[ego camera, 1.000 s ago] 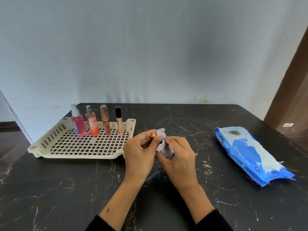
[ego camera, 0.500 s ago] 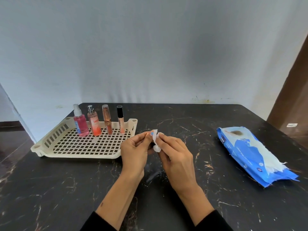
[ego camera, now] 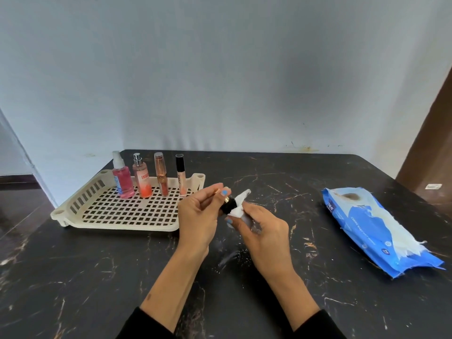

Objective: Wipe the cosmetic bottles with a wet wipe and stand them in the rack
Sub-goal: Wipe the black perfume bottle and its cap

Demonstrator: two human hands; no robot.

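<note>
My left hand [ego camera: 199,217] pinches a small black cosmetic tube [ego camera: 228,206] with a gold band, held just above the table. My right hand [ego camera: 263,232] grips a white wet wipe [ego camera: 238,209] wrapped round the tube's right end. To the left lies the cream rack [ego camera: 122,216], a flat perforated tray. Along its back edge stand a pink spray bottle [ego camera: 122,178], an orange-pink perfume bottle [ego camera: 142,178], a rose-gold tube [ego camera: 161,176] and a black-capped lip gloss [ego camera: 181,176].
A blue pack of wet wipes [ego camera: 374,226] lies at the right, with a white wipe sticking out of its torn end. The black marble-patterned table [ego camera: 97,277] ends at a pale wall behind. A brown door frame [ego camera: 430,143] stands at the far right.
The view has tilted slightly. My hands have drawn a little apart, and the tube's black body now shows between them, with the wipe slid toward its right end.
</note>
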